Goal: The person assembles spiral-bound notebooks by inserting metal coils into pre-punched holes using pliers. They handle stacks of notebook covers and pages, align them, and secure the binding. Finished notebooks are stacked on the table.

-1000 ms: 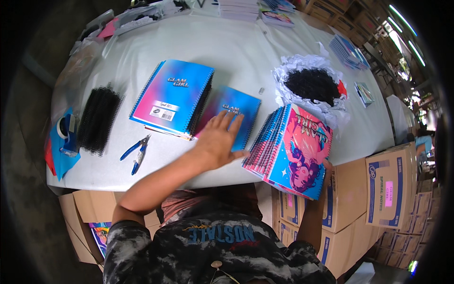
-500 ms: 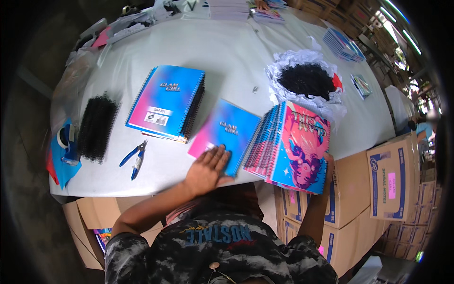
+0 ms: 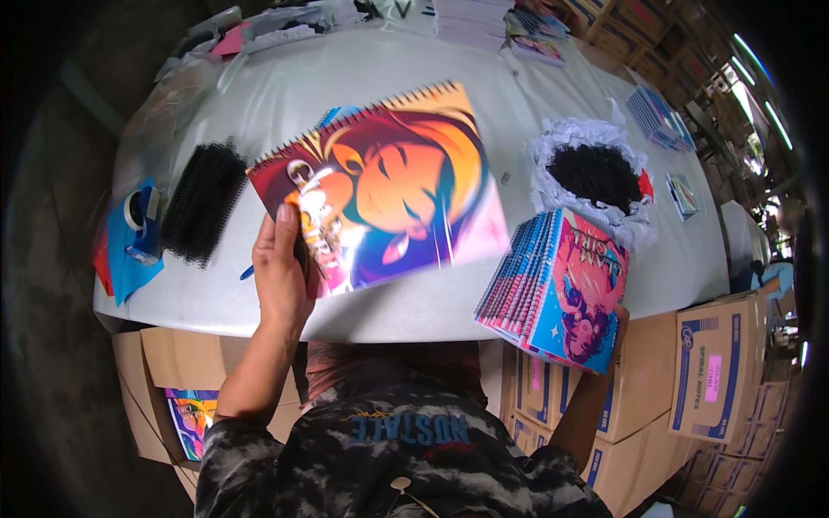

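My left hand (image 3: 289, 266) is closed on a spiral notebook (image 3: 406, 190), lifted above the table and tilted. Its glossy cover shows a drawn face in orange, yellow and purple, with the coil along the upper edge. That notebook hides most of the blue notebook stack (image 3: 338, 115) behind it. At the table's front right edge, my right hand (image 3: 621, 318) grips the outer side of a fanned stack of spiral notebooks (image 3: 580, 293), whose top cover is pink and blue; most of its fingers are hidden.
Black plastic coils (image 3: 203, 203) lie on the left, beside a blue tape dispenser (image 3: 144, 226). More black coils (image 3: 596, 177) sit in white wrapping at the right. Notebook stacks (image 3: 661, 116) stand farther back. Cardboard boxes (image 3: 717, 363) crowd the right below the table.
My left hand has gone from lying on a blue notebook to holding a notebook up, its face-drawing cover showing. My right hand stays at the fanned stack.
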Action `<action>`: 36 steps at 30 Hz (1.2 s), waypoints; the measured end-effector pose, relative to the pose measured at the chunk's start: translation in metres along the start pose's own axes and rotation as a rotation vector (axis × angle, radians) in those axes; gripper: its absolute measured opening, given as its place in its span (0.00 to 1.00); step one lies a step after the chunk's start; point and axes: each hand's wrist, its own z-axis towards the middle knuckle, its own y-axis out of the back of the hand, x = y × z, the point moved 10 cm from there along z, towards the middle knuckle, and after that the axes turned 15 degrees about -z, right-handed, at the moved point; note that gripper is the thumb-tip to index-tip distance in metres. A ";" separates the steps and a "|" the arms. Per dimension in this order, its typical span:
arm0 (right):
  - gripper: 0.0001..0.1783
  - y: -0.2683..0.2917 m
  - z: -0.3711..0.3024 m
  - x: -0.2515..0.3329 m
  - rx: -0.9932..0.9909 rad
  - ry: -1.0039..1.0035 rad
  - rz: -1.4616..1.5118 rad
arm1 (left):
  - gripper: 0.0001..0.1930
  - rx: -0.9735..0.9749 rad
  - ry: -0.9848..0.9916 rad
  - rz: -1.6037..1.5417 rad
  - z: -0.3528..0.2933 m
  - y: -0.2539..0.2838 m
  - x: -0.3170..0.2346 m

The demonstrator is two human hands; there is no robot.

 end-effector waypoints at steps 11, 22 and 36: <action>0.34 0.026 0.003 -0.003 -0.074 0.022 0.016 | 0.16 -0.056 -0.259 -0.037 0.043 0.002 -0.040; 0.33 -0.016 -0.013 0.004 -0.045 0.025 -0.005 | 0.28 0.439 0.154 0.768 -0.050 -0.070 0.110; 0.37 0.017 -0.083 -0.061 -0.186 0.258 0.303 | 0.34 0.744 0.963 0.620 -0.104 -0.077 0.298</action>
